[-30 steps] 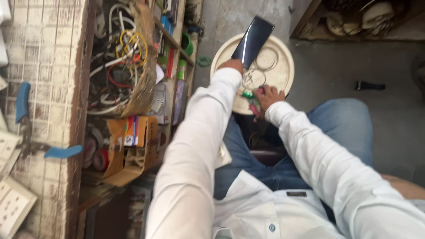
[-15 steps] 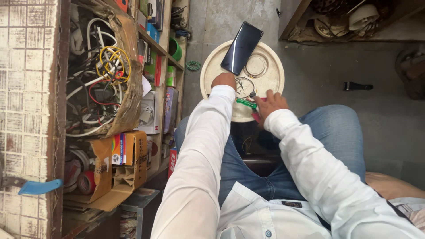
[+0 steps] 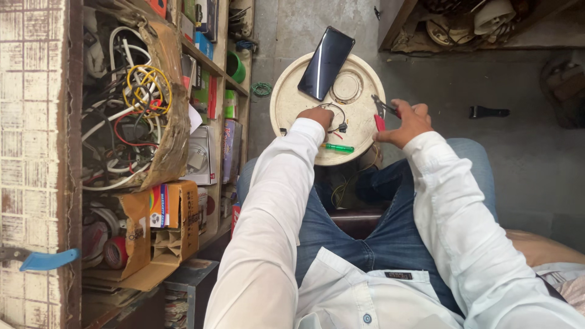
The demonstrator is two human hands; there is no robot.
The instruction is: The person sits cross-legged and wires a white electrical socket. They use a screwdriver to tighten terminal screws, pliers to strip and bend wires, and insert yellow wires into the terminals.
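Shelves [image 3: 210,73] of tangled cable stand at the left. The left hand [image 3: 315,116] pins a small wired part [image 3: 336,122] against the round lid [image 3: 286,97], fingers curled. The right hand [image 3: 407,122] is closed around red-handled pliers [image 3: 379,113], just beside.

The left hand [image 3: 315,116] is resting on the round cream bucket lid [image 3: 291,100], pinching a thin black wire loop [image 3: 334,117]. The right hand [image 3: 407,123] is gripping red-handled pliers [image 3: 380,113] at the lid's edge. A dark smartphone [image 3: 326,62] and a green screwdriver [image 3: 339,147] are lying on the lid.
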